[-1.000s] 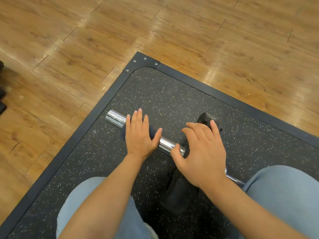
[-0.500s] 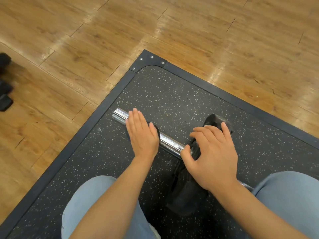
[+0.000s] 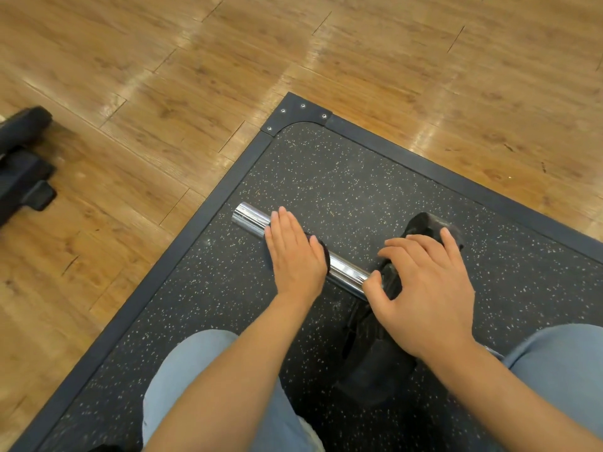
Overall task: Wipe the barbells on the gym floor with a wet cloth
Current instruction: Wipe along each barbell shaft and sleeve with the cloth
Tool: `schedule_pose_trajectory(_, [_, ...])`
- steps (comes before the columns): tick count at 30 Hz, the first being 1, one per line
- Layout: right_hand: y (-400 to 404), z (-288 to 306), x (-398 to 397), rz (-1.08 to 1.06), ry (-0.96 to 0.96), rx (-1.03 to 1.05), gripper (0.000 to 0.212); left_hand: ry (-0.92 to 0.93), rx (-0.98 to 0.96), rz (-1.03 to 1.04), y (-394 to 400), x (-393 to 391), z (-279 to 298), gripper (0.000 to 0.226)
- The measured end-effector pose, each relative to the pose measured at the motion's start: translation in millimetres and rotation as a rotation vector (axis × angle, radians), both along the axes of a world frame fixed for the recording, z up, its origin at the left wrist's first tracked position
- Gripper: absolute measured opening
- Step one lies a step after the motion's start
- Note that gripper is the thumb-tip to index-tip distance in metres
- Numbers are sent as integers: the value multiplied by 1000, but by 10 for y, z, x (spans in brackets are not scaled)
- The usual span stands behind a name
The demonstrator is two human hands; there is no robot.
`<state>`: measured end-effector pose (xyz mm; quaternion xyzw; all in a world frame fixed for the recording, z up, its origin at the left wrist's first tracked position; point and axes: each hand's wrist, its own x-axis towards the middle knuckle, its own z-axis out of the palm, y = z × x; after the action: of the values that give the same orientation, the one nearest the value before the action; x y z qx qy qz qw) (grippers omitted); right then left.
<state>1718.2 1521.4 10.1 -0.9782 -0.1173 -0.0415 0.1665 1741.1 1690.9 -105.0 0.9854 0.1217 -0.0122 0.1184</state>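
Overview: a kneeling person works on a barbell [image 3: 346,272] that lies on a speckled rubber mat [image 3: 342,177], near the mat's bolted corner.
Barbell: its chrome sleeve runs from the free end at upper left down to the right, passes under both hands and disappears at the right knee [image 3: 554,360].
Left hand [image 3: 295,252]: laid flat over the sleeve with straight fingers held together; a dark edge shows just beside its thumb side, probably the cloth [image 3: 323,252] pressed beneath the palm.
Right hand [image 3: 427,288]: fingers and thumb curled onto the black weight plate [image 3: 375,347] mounted on the bar, apparently to steady it.
Weight plate: stands on its edge between the knees, largely covered by the right hand.
Surroundings: wooden floor [image 3: 195,93] beyond the mat; dark gym equipment [image 3: 23,161] at the left edge, too cropped to identify.
Progress (judged): wiping is under way on the outer sleeve. The pictures cannot show which parts are already clean. The stretch toward the free end, the plate and the hidden remainder of the bar probably remain, as would any other barbells, none of which is visible.
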Motion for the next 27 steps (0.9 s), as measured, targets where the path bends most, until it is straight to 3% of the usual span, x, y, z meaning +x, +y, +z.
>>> schedule_pose_trajectory(2, [-5, 9, 6, -2, 3, 4, 43, 52, 55, -23, 202, 131, 26, 65])
schedule_pose_trajectory(6, [9, 10, -16, -1, -6, 5, 42, 174, 101, 233, 648, 514, 112, 65])
schedule_pose_trajectory(9, [6, -4, -15, 2, -16, 14, 40, 125, 21, 324, 518, 510, 125, 66])
schedule_pose_trajectory(13, [-8, -7, -1, 2, -34, 30, 39, 37, -55, 154, 116, 119, 40, 65])
schedule_pose_trajectory(17, [-9, -12, 12, 5, -40, 38, 40, 80, 21, -28, 292, 95, 19, 70])
schedule_pose_trajectory(20, [-10, -14, 3, 2, -33, 34, 41, 153, 89, 87, 622, 394, 55, 65])
schedule_pose_trajectory(23, [1, -16, -3, 0, -31, 28, 41, 90, 38, 212, 663, 479, 66, 66])
schedule_pose_trajectory(27, [-2, -15, -12, 4, -36, 24, 41, 41, -63, 149, 347, 186, 28, 70])
